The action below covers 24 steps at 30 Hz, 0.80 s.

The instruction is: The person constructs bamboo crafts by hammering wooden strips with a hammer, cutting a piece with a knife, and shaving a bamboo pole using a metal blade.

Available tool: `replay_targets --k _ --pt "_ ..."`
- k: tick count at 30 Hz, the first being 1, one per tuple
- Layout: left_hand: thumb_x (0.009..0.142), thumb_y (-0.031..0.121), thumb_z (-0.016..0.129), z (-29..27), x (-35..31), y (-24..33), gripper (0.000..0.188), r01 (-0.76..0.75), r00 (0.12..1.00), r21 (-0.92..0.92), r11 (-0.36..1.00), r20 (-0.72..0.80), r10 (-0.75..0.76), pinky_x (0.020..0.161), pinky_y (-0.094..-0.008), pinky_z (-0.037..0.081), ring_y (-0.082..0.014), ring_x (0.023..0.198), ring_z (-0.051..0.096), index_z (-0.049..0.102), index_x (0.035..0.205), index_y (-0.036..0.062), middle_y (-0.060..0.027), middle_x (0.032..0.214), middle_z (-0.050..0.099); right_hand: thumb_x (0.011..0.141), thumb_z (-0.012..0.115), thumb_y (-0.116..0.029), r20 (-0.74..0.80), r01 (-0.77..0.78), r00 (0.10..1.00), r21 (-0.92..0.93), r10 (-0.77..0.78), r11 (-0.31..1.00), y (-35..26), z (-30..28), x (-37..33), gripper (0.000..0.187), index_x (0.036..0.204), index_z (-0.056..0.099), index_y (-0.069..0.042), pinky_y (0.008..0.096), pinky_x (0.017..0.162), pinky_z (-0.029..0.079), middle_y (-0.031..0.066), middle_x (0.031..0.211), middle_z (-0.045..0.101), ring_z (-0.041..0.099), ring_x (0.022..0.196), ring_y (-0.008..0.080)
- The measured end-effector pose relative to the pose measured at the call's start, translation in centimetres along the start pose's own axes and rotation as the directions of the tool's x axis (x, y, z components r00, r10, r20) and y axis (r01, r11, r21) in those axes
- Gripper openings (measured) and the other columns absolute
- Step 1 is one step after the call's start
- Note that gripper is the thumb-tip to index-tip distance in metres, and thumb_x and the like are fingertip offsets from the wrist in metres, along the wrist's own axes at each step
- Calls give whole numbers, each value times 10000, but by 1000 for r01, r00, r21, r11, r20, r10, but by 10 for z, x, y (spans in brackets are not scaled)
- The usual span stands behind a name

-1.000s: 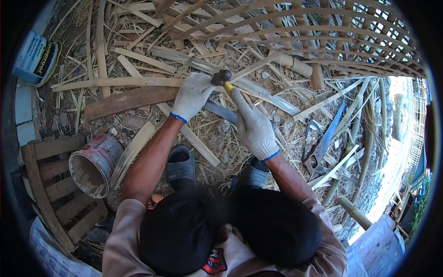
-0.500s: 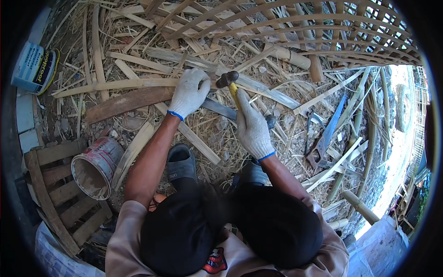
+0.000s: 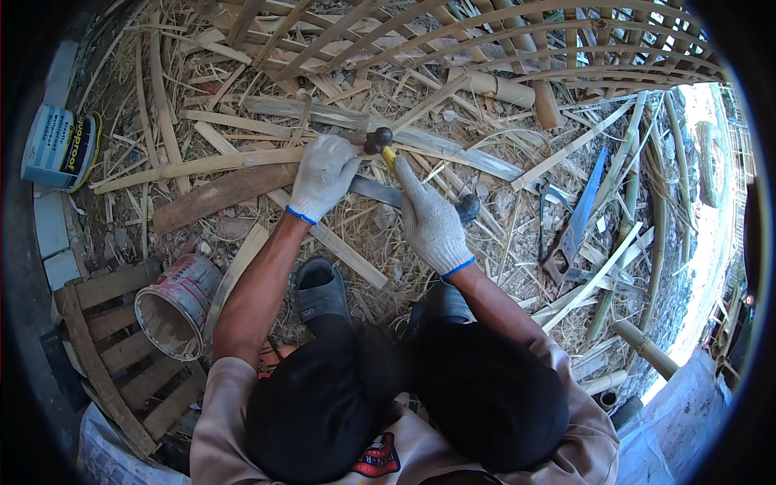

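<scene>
Bamboo strip (image 3: 202, 164) lies leftmost, its right end reaching the gloved left grip (image 3: 325, 176), where fingers curl; whether they clasp it, I cannot tell. Just beside them sits the dark-headed hammer (image 3: 378, 141), its yellow handle running down into the right grip (image 3: 432, 225), which is closed around it.

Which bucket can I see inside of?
The red-and-white bucket, beside the slatted wood. Its open mouth faces us, showing a grimy inside; the blue-and-white bucket shows only its outside.
</scene>
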<state>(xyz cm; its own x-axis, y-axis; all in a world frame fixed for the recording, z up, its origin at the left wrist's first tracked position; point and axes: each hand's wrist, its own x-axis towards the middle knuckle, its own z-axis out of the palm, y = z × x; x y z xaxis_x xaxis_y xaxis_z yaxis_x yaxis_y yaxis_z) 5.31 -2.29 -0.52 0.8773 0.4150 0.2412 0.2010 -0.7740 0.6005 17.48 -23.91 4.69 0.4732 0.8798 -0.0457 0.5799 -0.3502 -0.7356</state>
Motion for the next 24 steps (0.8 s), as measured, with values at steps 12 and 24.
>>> replay_targets --k 12,24 --pt "1008 164 661 -9 4 9 178 248 967 -104 963 -27 -252 950 -446 544 -342 1048 699 761 1101 49 -138 1079 734 1036 551 -85 -38 -47 998 105 52 993 2 0 6 620 1638 406 -103 561 823 561 327 1020 697 701 941 505" --pt "1035 212 607 -22 12 0 263 223 968 -118 968 143 -206 990 -453 526 -364 1104 682 769 1117 22 -158 1123 746 1033 557 -76 -16 -98 994 215 104 972 -3 -19 10 573 1599 469 -56 507 949 558 315 1202 712 708 1100 482"
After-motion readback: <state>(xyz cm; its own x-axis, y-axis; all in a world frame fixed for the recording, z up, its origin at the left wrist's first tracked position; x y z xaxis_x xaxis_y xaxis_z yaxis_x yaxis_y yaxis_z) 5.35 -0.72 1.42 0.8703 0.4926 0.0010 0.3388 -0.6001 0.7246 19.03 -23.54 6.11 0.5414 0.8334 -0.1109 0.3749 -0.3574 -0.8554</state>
